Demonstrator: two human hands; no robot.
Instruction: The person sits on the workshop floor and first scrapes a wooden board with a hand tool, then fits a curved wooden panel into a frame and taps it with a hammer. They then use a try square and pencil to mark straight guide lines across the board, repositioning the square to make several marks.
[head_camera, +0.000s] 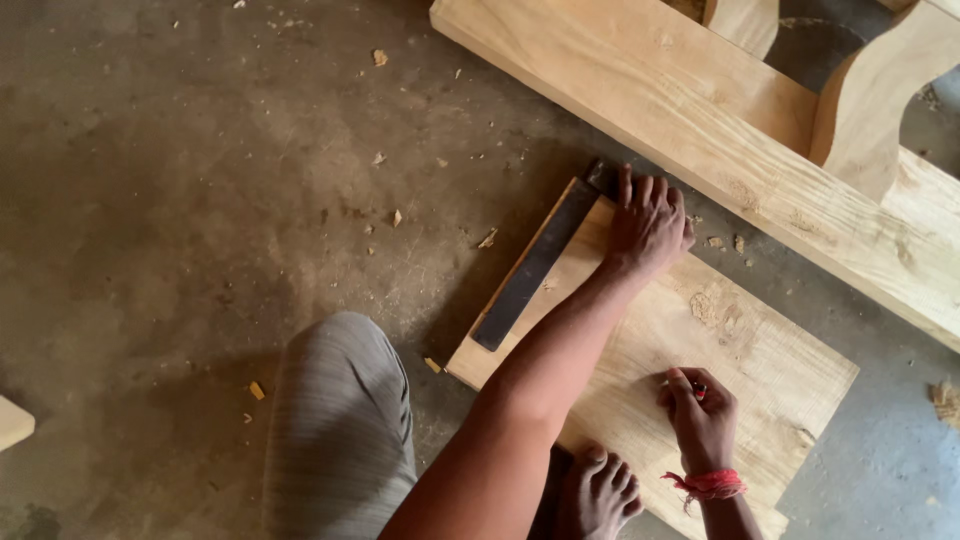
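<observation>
A pale wooden board (750, 350) lies flat on the floor. A dark metal square (535, 265) rests along the board's left edge. My left hand (648, 222) presses down on the far end of the square, fingers spread over it and the board. My right hand (700, 415), with a red thread at the wrist, pinches a small red pencil (697, 389) against the board's surface. My bare foot (600, 495) stands on the board's near edge.
A long thick timber beam (700, 120) runs diagonally beyond the board, with curved wooden pieces (880, 90) on it. My knee in grey cloth (340, 420) is at lower left. Wood chips (380, 57) dot the concrete floor (180, 200).
</observation>
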